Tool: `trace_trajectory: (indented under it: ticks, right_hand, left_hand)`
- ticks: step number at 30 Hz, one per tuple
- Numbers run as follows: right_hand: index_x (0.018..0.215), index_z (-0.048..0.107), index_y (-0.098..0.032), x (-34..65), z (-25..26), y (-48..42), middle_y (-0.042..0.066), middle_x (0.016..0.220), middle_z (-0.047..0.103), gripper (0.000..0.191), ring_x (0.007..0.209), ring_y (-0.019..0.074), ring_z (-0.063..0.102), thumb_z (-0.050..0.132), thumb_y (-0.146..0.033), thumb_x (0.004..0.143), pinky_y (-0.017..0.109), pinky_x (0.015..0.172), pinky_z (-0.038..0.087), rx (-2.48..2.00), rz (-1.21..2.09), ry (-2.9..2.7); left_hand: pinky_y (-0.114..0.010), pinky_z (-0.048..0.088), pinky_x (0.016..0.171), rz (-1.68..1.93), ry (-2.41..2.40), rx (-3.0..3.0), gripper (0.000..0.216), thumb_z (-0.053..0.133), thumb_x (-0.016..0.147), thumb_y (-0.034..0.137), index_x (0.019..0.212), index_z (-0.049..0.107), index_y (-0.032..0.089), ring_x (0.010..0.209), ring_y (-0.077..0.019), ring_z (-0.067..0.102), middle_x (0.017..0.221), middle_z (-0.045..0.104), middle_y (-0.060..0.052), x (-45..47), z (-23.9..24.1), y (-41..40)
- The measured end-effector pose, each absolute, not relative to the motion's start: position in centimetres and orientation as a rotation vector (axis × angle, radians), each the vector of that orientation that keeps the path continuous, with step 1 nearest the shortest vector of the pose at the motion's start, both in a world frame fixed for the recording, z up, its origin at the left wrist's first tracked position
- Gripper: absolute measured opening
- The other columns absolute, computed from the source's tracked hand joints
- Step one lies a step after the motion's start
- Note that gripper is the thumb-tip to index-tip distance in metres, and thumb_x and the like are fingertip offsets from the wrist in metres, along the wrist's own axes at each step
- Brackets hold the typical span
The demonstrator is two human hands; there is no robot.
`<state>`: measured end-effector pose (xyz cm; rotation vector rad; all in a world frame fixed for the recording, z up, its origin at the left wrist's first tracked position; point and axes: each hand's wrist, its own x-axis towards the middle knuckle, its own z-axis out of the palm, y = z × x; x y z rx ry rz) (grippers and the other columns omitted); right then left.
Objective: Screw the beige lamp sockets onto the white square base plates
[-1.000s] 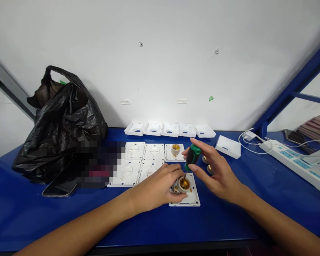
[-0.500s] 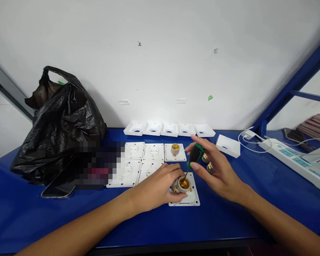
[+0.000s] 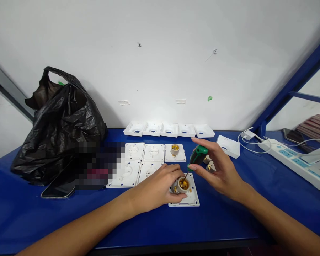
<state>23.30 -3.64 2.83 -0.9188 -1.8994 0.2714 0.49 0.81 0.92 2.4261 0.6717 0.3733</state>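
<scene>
pinching the beige round lamp socket point(image 3: 184, 184) on its white square plastic base plate point(image 3: 188, 201), the left hand point(image 3: 157, 187) closes around it from the left. just right, the right hand point(image 3: 220, 172) grips a green-and-black screwdriver point(image 3: 198, 157), its shaft slanting down-left from handle into the socket's brass mouth.

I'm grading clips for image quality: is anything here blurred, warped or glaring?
Head view: a pixelated patch masks the blue tabletop beside the crumpled black plastic bag; wide-angle distortion slants the blue metal post at right; light is soft and even, no harsh glare; the left hand on the beige lamp socket and the right hand on the green-handled screwdriver look sharp.
</scene>
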Motion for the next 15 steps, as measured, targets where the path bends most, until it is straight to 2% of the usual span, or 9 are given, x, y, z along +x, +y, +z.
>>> trace_trajectory:
  ticks: [4,10,15]
  right_hand:
    - [0.148,0.056,-0.039,23.36,2.32,-3.3,0.003,0.13,0.069,0.065,0.096,0.0201,0.071,0.083,-0.023,0.091,0.035,0.08,0.065,-0.863,0.187,-1.83]
    - [0.152,0.051,-0.039,23.27,2.32,-3.39,0.004,0.13,0.068,0.067,0.094,0.0204,0.072,0.081,-0.025,0.094,0.04,0.083,0.065,-0.886,0.27,-1.826]
    - [0.139,0.059,-0.036,23.27,2.29,-3.3,0.002,0.12,0.069,0.061,0.09,0.0184,0.069,0.088,-0.028,0.087,0.034,0.075,0.063,-0.866,0.259,-1.795]
  left_hand:
    - [-0.04,0.054,0.092,0.358,0.68,2.442,0.03,0.087,0.089,0.031,0.11,0.069,0.019,0.107,-0.0297,0.063,0.117,0.068,-0.008,0.47,0.91,0.8]
    - [-0.04,0.053,0.093,0.368,0.67,2.454,0.028,0.086,0.09,0.031,0.107,0.069,0.019,0.107,-0.0297,0.062,0.112,0.067,-0.008,0.52,0.8,0.82]
    - [-0.039,0.053,0.091,0.364,0.669,2.428,0.029,0.084,0.091,0.029,0.115,0.07,0.021,0.107,-0.0292,0.062,0.112,0.066,-0.006,0.43,0.79,0.78]
